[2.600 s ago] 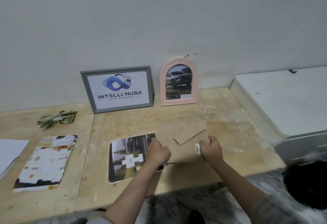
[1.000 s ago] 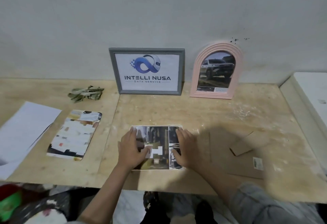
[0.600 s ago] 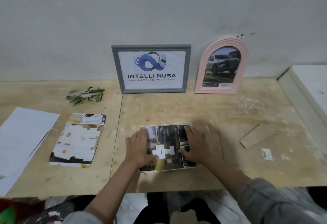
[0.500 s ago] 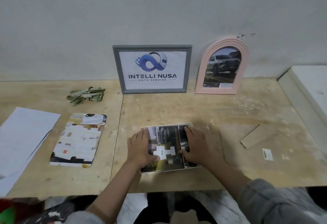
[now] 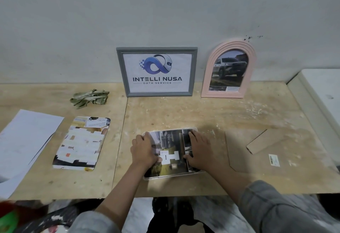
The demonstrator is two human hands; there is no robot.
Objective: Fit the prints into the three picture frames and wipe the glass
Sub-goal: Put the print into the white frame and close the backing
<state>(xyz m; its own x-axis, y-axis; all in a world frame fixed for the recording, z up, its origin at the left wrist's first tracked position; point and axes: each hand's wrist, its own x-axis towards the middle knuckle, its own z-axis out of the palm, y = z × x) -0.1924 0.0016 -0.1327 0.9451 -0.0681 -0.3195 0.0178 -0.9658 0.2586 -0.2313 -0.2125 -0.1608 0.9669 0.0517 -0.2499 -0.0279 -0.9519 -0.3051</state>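
Note:
A dark photo print [image 5: 172, 146] lies on a white rounded frame [image 5: 173, 176] flat near the table's front edge. My left hand [image 5: 144, 150] presses on the print's left side and my right hand [image 5: 199, 149] presses on its right side, fingers spread flat. A grey frame [image 5: 157, 72] with a logo print and a pink arched frame [image 5: 229, 68] with a car print stand against the wall. A second print [image 5: 81, 142] with white patches lies to the left. A crumpled green cloth [image 5: 90, 98] rests behind it.
The brown backing board [image 5: 257, 166] with its folded stand [image 5: 262, 141] lies to the right of my hands. White paper sheets [image 5: 24, 140] overhang the wooden table [image 5: 184, 115] at the left. A white cabinet [image 5: 320, 93] borders the right side.
My hands left the backing board at the right and came onto the print. The print now sits on the white frame, whose rim shows around it. Since half a second ago, almost nothing moved.

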